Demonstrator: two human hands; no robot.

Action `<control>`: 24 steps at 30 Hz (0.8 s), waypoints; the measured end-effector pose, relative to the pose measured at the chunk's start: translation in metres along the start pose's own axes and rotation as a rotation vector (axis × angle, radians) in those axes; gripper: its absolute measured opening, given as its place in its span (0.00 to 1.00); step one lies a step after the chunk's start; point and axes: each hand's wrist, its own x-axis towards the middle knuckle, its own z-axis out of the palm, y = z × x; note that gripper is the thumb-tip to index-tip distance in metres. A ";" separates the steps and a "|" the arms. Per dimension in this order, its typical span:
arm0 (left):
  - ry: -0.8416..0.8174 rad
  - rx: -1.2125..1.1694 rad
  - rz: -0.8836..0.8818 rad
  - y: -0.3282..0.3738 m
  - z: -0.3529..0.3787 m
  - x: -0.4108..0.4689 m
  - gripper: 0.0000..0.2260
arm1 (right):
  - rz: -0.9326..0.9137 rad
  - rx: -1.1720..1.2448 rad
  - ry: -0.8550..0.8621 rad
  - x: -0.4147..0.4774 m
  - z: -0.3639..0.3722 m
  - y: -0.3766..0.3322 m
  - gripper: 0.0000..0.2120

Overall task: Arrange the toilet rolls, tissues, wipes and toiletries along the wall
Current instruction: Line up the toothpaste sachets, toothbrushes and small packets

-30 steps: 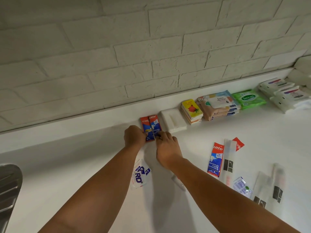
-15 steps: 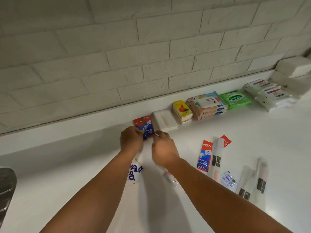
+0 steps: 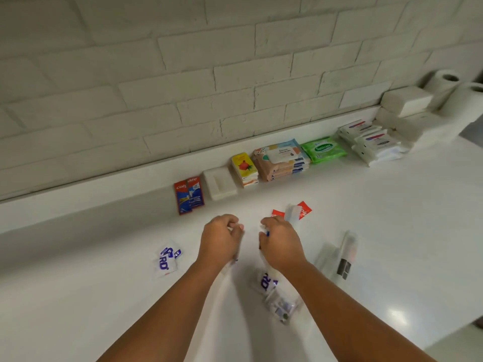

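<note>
Packet [image 3: 265, 282] sat clamped in right hand [image 3: 281, 244]; left hand [image 3: 222, 239] curled, hold unclear. Best laid flush left of toothpaste [image 3: 188, 194], against far wall [image 3: 183, 74].

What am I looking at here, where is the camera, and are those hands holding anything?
There is no machine here. A person works with two bare hands, and every picture comes from one wide-angle camera worn on the head, looking down at a white counter. Along the brick wall, left to right, are two toothpaste sachets, a white bar, yellow tissue packs, stacked wipes, a green wipes pack, white wipes packs, white blocks and toilet rolls. Loose sachets and clear-wrapped items lie nearer. The left hand and right hand both have curled fingers. Blur hides what, if anything, they hold.
</note>
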 end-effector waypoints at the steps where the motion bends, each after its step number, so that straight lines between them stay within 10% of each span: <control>1: -0.022 0.014 -0.005 0.005 0.009 -0.003 0.09 | 0.031 0.016 -0.011 -0.003 -0.005 0.009 0.17; 9: -0.128 0.225 -0.087 0.049 0.062 -0.014 0.18 | 0.011 0.074 -0.098 -0.007 -0.023 0.048 0.15; 24: -0.106 0.174 -0.297 0.066 0.080 -0.013 0.03 | 0.014 0.205 -0.269 0.015 -0.031 0.073 0.15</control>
